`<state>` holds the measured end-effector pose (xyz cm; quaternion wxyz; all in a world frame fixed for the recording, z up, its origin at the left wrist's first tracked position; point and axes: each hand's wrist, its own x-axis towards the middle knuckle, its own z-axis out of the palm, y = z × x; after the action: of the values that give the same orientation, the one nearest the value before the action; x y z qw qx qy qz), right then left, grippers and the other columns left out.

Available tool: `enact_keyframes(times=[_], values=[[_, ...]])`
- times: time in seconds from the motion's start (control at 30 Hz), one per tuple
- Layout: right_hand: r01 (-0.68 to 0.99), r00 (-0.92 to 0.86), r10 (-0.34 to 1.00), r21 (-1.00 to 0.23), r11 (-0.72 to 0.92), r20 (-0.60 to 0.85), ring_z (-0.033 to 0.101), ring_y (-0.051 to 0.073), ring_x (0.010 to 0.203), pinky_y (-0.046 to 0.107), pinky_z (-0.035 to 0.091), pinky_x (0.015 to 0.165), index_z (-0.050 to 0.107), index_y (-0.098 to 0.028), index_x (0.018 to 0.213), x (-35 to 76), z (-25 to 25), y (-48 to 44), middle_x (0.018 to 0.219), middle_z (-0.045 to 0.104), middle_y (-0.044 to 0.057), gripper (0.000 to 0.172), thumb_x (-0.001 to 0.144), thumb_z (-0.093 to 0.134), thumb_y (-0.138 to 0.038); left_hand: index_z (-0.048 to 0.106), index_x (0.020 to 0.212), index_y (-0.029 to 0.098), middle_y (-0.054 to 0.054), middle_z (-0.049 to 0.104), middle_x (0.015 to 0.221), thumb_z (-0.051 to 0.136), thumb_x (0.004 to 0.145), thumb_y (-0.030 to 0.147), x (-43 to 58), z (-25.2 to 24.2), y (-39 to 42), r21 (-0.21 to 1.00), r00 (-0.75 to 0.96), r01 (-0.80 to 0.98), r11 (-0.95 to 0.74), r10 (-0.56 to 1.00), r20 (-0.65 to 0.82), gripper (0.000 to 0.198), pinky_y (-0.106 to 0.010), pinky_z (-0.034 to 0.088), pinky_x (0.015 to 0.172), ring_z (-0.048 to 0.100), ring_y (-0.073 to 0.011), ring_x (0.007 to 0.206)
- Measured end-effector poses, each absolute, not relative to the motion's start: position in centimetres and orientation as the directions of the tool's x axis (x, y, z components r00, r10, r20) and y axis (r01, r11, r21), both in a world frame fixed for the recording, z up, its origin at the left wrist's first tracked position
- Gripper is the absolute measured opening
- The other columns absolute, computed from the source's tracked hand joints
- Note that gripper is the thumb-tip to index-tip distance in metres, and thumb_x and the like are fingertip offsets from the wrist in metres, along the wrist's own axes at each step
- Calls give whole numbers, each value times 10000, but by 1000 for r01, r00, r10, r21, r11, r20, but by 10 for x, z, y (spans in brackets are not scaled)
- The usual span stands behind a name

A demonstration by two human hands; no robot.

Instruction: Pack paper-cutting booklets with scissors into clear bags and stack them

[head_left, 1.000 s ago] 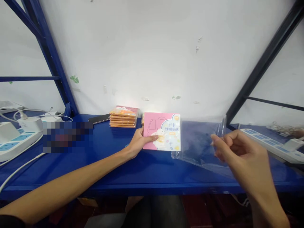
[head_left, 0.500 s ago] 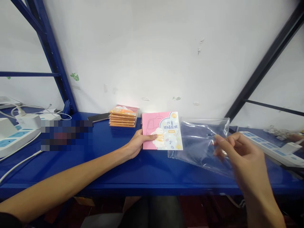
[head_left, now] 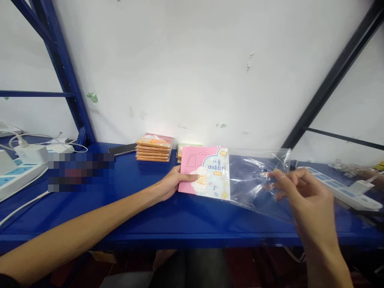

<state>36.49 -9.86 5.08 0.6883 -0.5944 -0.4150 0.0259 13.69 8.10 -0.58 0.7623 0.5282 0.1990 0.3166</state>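
Note:
My left hand (head_left: 170,183) is closed on the left side of a square paper-cutting booklet (head_left: 207,176), thumb on top of its cover. The cover is pink and pale, with a white rabbit and a line-drawn vehicle. To its right, my right hand (head_left: 303,190) pinches a clear plastic bag (head_left: 255,184) between thumb and fingers. The bag's left end meets the booklet's right part; how far the booklet sits inside it I cannot tell. Both are held above the blue table (head_left: 144,218).
Behind my left hand stands a stack of wrapped orange booklets (head_left: 154,148). Another small pile (head_left: 189,145) is partly hidden behind the held booklet. A dark flat object (head_left: 123,149) lies left of the stack. White power strips (head_left: 342,190) with cables sit at both sides.
The booklet and bag have come together, the bag's left end now reaching over the booklet's right part. The booklet has tilted slightly and dropped a little, uncovering the small pile behind it.

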Motion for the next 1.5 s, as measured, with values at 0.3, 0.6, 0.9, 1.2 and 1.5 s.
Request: enact_keyframes(times=[0.3,0.6,0.9,1.2,1.5], values=[[502,660,510,-829,247,552,711,233,682,318,442,536,420,-241,622,372,47,-99,784,711,15,481,754,809,-490,732,1177,114,-183,726,1256,907,666,201,135,-5,82,930,739,-250,269,674,3,547,-402,581,948,709,-322,1113],[502,640,554,-836,223,532,720,240,773,308,466,549,436,-255,633,371,49,-103,784,707,19,462,774,803,-497,737,1165,109,-192,729,1244,928,631,215,135,-7,82,934,742,-221,282,670,-27,577,-403,582,940,712,-332,1108],[475,641,604,-863,171,473,743,255,748,292,512,513,502,-270,819,375,49,-102,925,790,53,423,722,824,-526,718,1187,128,-180,721,1265,929,643,234,134,-13,86,947,758,-205,249,652,-7,593,-397,586,923,708,-321,1115],[512,551,764,-859,8,335,760,335,936,418,599,804,652,-273,1251,378,40,-97,863,812,55,622,749,759,-623,729,1145,125,-156,744,1224,928,649,297,136,-12,84,975,668,-215,57,737,104,560,-387,570,929,716,-299,1079],[608,393,896,-789,-87,204,741,332,1007,389,592,816,769,-245,1031,406,25,-88,1024,808,84,433,768,763,-589,723,1132,112,-138,769,1156,930,643,368,138,-15,83,977,612,-205,-57,772,173,590,-397,567,948,716,-295,1073]])
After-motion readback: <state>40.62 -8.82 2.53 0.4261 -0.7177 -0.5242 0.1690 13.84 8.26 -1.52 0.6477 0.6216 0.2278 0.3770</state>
